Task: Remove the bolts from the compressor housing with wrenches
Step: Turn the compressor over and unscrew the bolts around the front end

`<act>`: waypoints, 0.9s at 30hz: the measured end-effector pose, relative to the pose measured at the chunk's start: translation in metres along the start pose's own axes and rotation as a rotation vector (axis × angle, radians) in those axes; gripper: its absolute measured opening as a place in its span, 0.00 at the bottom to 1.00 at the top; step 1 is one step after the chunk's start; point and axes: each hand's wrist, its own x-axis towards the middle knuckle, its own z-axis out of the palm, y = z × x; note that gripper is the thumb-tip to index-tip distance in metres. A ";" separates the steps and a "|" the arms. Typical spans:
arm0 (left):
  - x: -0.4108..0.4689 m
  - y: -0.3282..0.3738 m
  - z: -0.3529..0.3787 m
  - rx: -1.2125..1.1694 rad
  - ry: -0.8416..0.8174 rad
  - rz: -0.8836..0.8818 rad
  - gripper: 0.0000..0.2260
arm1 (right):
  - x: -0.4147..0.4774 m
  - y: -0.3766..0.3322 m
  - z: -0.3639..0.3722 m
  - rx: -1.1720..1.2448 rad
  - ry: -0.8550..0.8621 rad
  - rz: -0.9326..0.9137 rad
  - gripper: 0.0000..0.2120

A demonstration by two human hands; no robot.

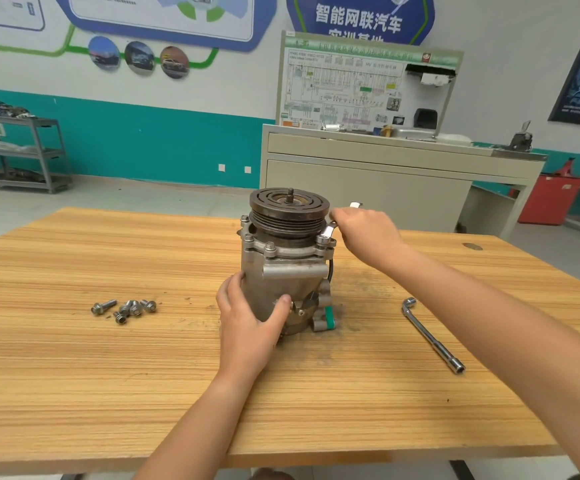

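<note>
The compressor (281,271) stands upright mid-frame on the table (108,375), wheel end up. The left hand (247,317) grips its side. The right hand (364,233) holds a wrench (327,232) on a top bolt (322,240).

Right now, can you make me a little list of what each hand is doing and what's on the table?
left hand: grips the compressor housing, steadying it
right hand: holds a wrench, its end at a flange bolt
compressor position: upright on the table, pulley on top
loose bolts: small cluster left of the compressor
socket wrench: lies untouched right of the compressor
</note>
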 end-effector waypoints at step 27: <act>0.002 -0.003 0.002 -0.008 0.019 0.013 0.33 | -0.081 -0.048 -0.095 -0.110 -0.134 0.012 0.22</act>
